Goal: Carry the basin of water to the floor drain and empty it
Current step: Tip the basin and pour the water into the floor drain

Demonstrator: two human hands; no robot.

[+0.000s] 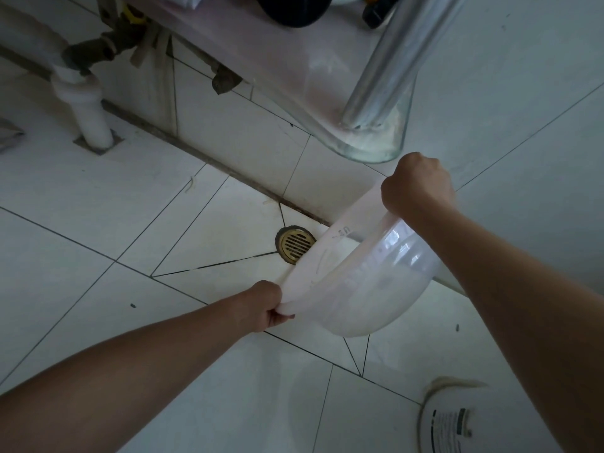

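A translucent white plastic basin (366,289) is tipped steeply on its side, its open mouth turned down and left toward the round brass floor drain (295,243). The basin's rim covers the drain's right edge. My left hand (261,305) grips the near lower rim. My right hand (416,188) grips the far upper rim, fingers curled over it. Whether water is still inside or flowing out cannot be made out.
White floor tiles surround the drain, with a low tiled wall just behind it. A glass shelf (369,138) with a chrome leg (385,67) hangs over the right hand. White waste pipes (88,112) stand at the left. A round white container (457,420) sits at the bottom right.
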